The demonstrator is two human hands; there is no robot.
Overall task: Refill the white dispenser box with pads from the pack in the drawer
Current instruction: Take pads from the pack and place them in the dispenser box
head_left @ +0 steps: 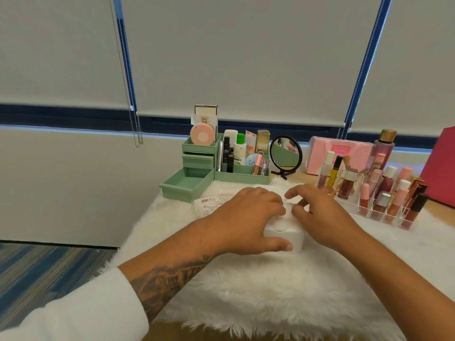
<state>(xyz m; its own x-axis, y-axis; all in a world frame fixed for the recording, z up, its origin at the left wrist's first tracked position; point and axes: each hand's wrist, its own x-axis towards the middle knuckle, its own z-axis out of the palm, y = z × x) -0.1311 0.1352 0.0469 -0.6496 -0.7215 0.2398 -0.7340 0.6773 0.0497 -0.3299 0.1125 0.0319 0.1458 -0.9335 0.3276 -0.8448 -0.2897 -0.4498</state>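
Note:
The white dispenser box (288,233) stands on the white fur mat in the middle of the table. My left hand (248,220) lies over its left side and top, thumb pressed against the front wall. My right hand (320,215) is at the box's right top, with thumb and forefinger pinching something white and thin over the box; I cannot tell whether it is a pad or the lid. The pad pack (211,204), clear plastic with a barcode label, lies flat on the mat just left of my left hand. The green drawer (186,184) stands pulled out and holds nothing visible.
A green organiser (242,172) with bottles and tubes stands behind the box. A round black mirror (285,153) stands to its right. A clear acrylic rack of lip products (384,200) fills the right side, with a pink box and perfume bottle behind it. The table's left edge drops to carpet.

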